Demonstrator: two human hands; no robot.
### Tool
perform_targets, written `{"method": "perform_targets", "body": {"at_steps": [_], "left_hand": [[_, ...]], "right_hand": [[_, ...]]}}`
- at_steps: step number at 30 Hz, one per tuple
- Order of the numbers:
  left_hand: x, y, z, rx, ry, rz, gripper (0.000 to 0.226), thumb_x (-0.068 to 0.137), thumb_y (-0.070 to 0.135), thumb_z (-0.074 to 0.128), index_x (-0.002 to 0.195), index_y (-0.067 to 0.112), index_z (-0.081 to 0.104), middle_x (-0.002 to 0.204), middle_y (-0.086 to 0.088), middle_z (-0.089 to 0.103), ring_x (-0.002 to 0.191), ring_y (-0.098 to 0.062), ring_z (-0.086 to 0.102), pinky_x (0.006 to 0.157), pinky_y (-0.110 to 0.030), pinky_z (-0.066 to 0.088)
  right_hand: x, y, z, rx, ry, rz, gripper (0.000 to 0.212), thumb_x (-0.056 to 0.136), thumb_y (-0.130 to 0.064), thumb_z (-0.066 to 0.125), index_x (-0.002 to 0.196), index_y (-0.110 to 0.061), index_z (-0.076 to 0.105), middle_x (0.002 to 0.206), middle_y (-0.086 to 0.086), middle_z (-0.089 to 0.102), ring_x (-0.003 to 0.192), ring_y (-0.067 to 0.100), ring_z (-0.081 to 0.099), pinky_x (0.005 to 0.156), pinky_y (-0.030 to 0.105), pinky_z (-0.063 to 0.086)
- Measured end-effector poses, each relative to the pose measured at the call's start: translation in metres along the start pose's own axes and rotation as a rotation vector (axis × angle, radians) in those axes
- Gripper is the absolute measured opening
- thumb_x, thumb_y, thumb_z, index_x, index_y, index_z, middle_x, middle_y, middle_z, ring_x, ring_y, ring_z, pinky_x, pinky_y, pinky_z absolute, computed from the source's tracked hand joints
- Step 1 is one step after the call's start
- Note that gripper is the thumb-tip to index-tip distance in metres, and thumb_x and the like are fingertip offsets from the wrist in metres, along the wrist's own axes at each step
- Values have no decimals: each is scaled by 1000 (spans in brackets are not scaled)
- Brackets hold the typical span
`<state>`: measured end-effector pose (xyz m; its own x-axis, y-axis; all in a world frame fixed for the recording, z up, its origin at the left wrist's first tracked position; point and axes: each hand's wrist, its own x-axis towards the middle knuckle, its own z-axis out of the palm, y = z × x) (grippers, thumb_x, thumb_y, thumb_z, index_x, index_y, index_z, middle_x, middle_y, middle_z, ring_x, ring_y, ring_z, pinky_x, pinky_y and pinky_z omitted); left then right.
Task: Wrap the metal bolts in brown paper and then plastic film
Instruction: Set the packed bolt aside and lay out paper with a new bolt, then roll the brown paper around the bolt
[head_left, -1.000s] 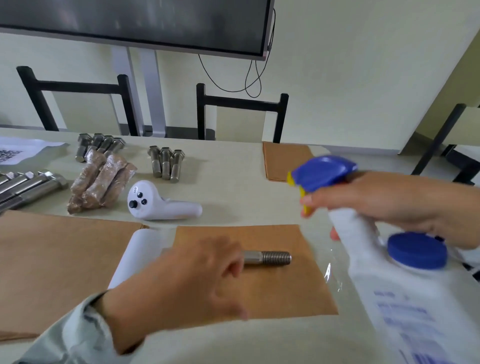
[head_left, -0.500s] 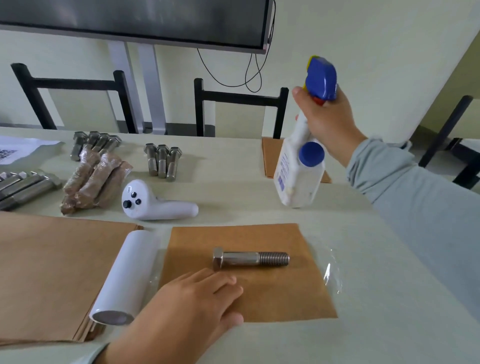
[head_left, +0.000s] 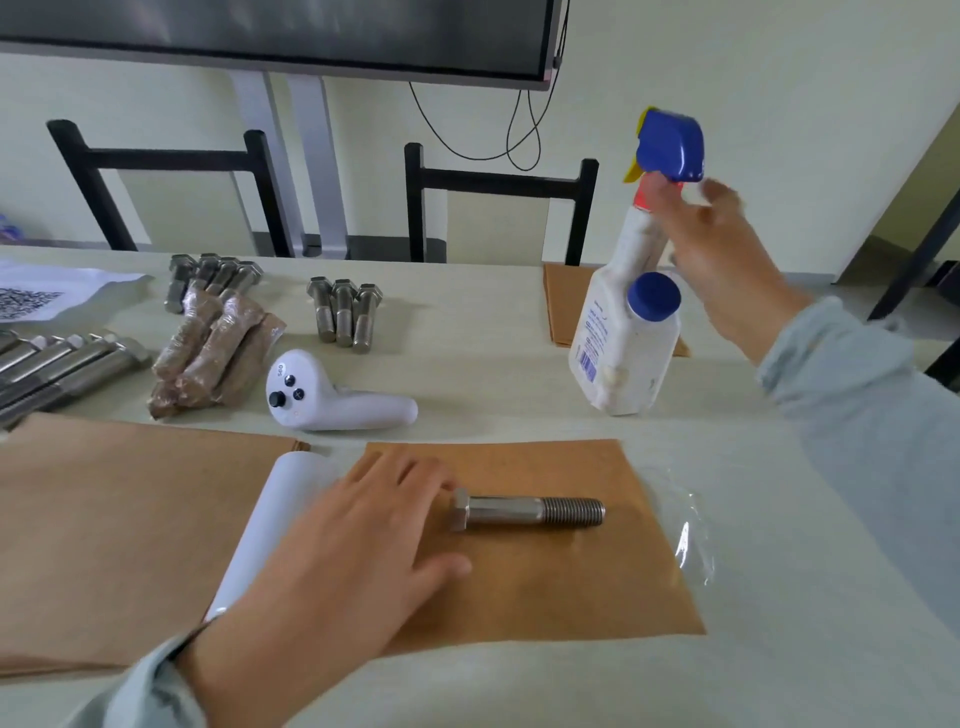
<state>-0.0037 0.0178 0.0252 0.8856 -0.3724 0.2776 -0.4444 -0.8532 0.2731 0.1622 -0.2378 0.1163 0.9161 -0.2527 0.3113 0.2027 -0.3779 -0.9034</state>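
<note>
Head view: flat left hand (head_left: 358, 540) fingers (head_left: 415, 480) spread, tips touching bolt (head_left: 527, 512) head on brown paper (head_left: 571, 587); right hand (head_left: 711, 244) fingers loosely open beside spray bottle (head_left: 631, 332).

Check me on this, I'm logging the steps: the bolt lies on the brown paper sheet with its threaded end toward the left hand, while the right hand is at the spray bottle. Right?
Not quite. The head view shows the bolt on the brown paper sheet with its hex head, not its threaded end, toward the left hand. The right hand is at the spray bottle, as you said.
</note>
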Motion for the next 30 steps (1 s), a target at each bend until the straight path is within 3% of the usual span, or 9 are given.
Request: {"method": "perform_targets", "body": {"at_steps": [2, 4, 7, 9, 11, 16, 22, 26, 30], "left_hand": [[9, -6, 2, 44, -63, -34, 53, 83, 61, 49, 128, 41, 30, 124, 25, 33, 119, 2, 29, 91, -13, 21], [18, -11, 5, 43, -111, -18, 59, 82, 60, 53, 132, 39, 30, 124, 22, 37, 119, -1, 32, 91, -15, 26], [27, -10, 7, -58, -170, -37, 43, 80, 54, 61, 117, 37, 47, 112, 23, 49, 105, -1, 45, 90, -23, 40], [31, -9, 9, -79, -138, -30, 27, 80, 47, 63, 101, 31, 57, 96, 20, 56, 88, 0, 51, 79, -19, 43], [31, -12, 11, -91, -124, -36, 22, 80, 41, 65, 97, 28, 61, 85, 19, 59, 81, 0, 53, 72, -13, 41], [23, -25, 5, -82, -129, -56, 25, 76, 47, 68, 98, 37, 61, 76, 28, 57, 83, 15, 49, 75, -6, 37], [15, -35, -6, -66, -226, -97, 35, 67, 55, 72, 99, 44, 62, 93, 50, 46, 90, 22, 46, 81, -11, 40], [15, -39, -8, -188, -269, -124, 37, 73, 49, 71, 108, 45, 60, 92, 47, 54, 91, 28, 45, 85, -6, 37], [16, -43, -8, -197, -236, -156, 22, 91, 42, 52, 112, 46, 59, 90, 38, 63, 95, 20, 51, 84, -2, 33]], "right_hand": [[-23, 9, -15, -19, 205, 27, 61, 84, -48, 58, 133, -18, 37, 96, -11, 49, 74, -4, 48, 62, 13, 37], [-64, 28, -24, -82, 262, -75, 37, 82, -37, 59, 112, -25, 42, 91, -6, 48, 69, 0, 46, 64, 16, 38], [-137, 58, -24, -185, -48, -165, 23, 79, -39, 62, 91, -36, 43, 88, -10, 52, 74, -8, 53, 60, 6, 38], [-169, 69, -21, -249, -322, -183, 31, 79, -56, 61, 99, -49, 40, 107, -23, 48, 97, -16, 50, 69, 2, 39], [-180, 79, -20, -328, -464, -195, 43, 73, -68, 53, 107, -60, 28, 121, -35, 32, 112, -24, 37, 80, -2, 35], [-177, 83, -17, -461, -553, -184, 50, 71, -75, 38, 111, -70, 8, 124, -48, 14, 116, -31, 20, 88, -8, 21], [-178, 77, -19, -551, -640, -223, 71, 60, -91, 38, 115, -73, -4, 124, -51, 3, 120, -30, 11, 88, -4, 23], [-181, 74, -22, -647, -760, -370, 106, 48, -96, 49, 131, -65, -9, 136, -42, -7, 130, -22, -2, 93, 8, 22], [-179, 72, -22, -657, -786, -326, 105, 48, -95, 49, 129, -68, -11, 137, -42, -11, 127, -24, -7, 98, 17, 24]]}}
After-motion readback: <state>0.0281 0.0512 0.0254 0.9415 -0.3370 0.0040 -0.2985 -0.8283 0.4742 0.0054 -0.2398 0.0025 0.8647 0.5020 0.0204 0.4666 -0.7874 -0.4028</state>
